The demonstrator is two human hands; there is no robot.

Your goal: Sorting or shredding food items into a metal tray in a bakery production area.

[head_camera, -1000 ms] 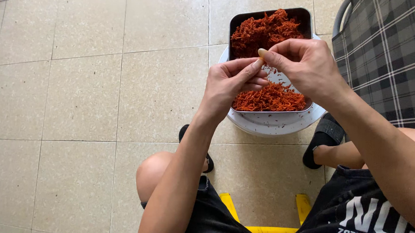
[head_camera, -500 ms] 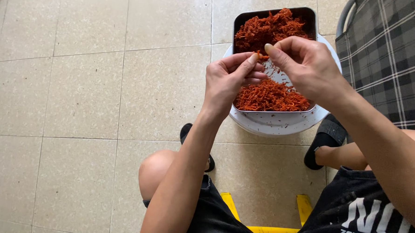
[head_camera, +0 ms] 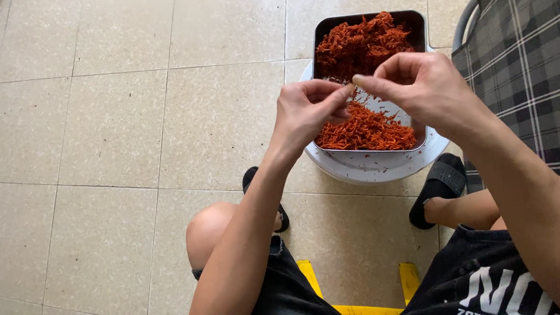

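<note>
Bottom of frame: yellow stool (head_camera: 355, 299) sat on, black shorts (head_camera: 286, 289), knees apart, black sandals (head_camera: 442, 185) on tiled floor (head_camera: 102, 121). Mid-frame, left hand (head_camera: 306, 112) and right hand (head_camera: 425, 88) are pinched narrow, thumbs and fingertips meeting on a tiny pale bit, too small to ID. Looks like picking/sorting step; next pinch prob needs fine grip. Just beyond, upper center: metal tray (head_camera: 318, 45) of red shreds (head_camera: 360, 44) on white bucket lid (head_camera: 375, 166). Plaid chair (head_camera: 521, 59) upper right, nothing blocking.

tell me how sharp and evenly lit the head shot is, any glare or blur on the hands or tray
Head view: soft, even daylight, no hard glare; the left hand and right hand are sharp with no motion blur; the red shreds in the dark tray look crisp; only faint shadows fall on the pale tiled floor.
</note>
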